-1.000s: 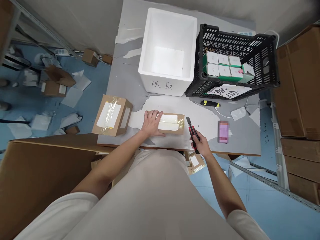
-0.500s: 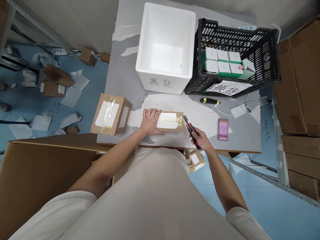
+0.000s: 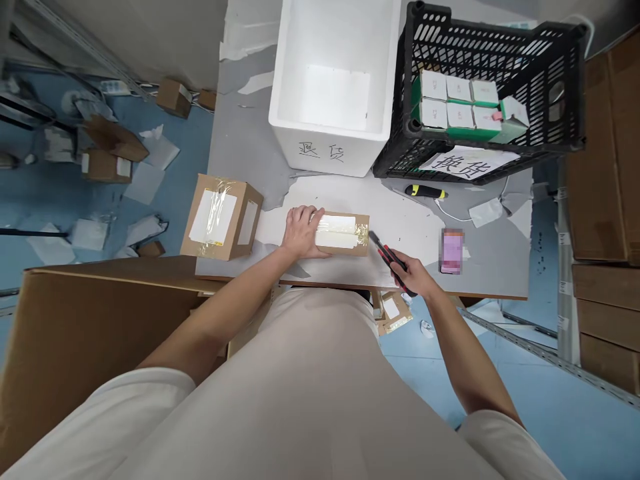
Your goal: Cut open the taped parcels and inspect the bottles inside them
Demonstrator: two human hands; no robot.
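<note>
The small oblong brown cardboard box (image 3: 345, 235) lies flat on the grey worktop (image 3: 487, 263) in front of me, its white label and glossy clear tape (image 3: 361, 232) facing up. I judge it light and fairly stiff, likely to dent if squeezed hard, and slick along the tape. The bare cardboard sides at the left end seem the best hold: there my left hand (image 3: 300, 233) presses down, fingers spread over the top and thumb along the near side. My right hand (image 3: 413, 275) is curled round the black-and-red utility knife (image 3: 385, 253), its blade tip just beside the box's right end; whether they touch, I can't tell. Compared with a second ago, the knife slants more and its tip is closer, while my left hand keeps its place.
</note>
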